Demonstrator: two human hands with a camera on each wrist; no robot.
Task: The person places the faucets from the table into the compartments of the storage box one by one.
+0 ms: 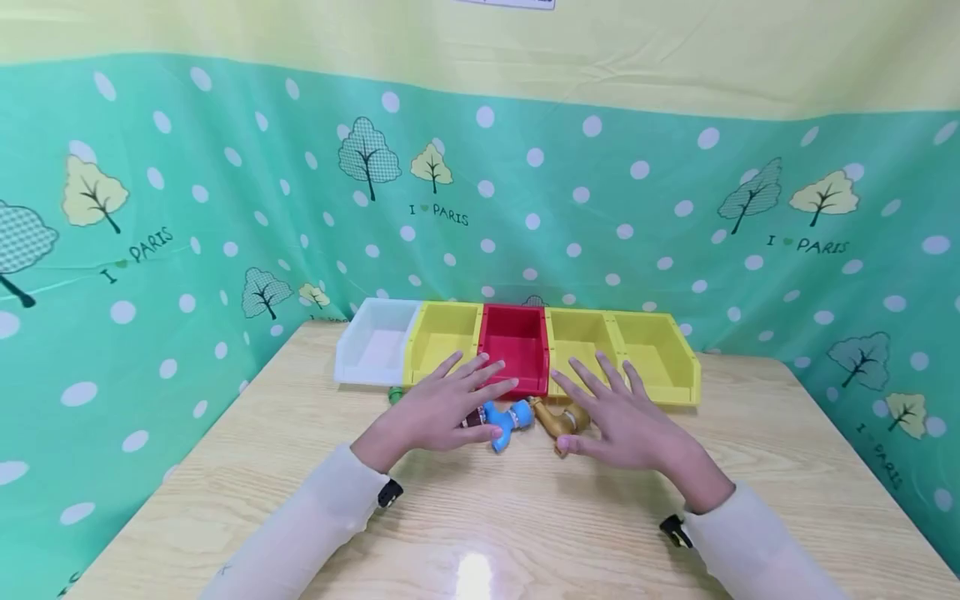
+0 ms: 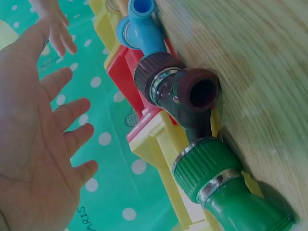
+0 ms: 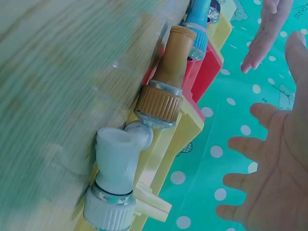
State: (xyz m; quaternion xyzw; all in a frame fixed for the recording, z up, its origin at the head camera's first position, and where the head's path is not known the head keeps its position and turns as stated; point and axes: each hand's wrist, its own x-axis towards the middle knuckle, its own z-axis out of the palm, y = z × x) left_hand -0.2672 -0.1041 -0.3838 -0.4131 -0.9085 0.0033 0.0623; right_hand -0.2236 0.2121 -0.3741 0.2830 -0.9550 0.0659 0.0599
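Both hands hover over a row of plastic pipe fittings with ribbed collars, palms down and fingers spread. My left hand (image 1: 438, 408) is above the dark brown fitting (image 2: 195, 91) and the green fitting (image 2: 236, 207), holding neither. Between the hands lies a blue fitting (image 1: 504, 423) with a bent spout. The right hand (image 1: 630, 429) hangs over a golden-brown fitting (image 3: 168, 67), and a white fitting (image 3: 115, 163) shows beyond it in the right wrist view. In the head view the hands partly cover the row and hide the white fitting.
Behind the fittings stands a joined row of bins: a white bin (image 1: 378, 346), a yellow bin (image 1: 444, 337), a red bin (image 1: 513, 346) and two more yellow bins (image 1: 652, 358) at the right. The wooden table (image 1: 540, 533) backs onto a patterned curtain (image 1: 525, 225).
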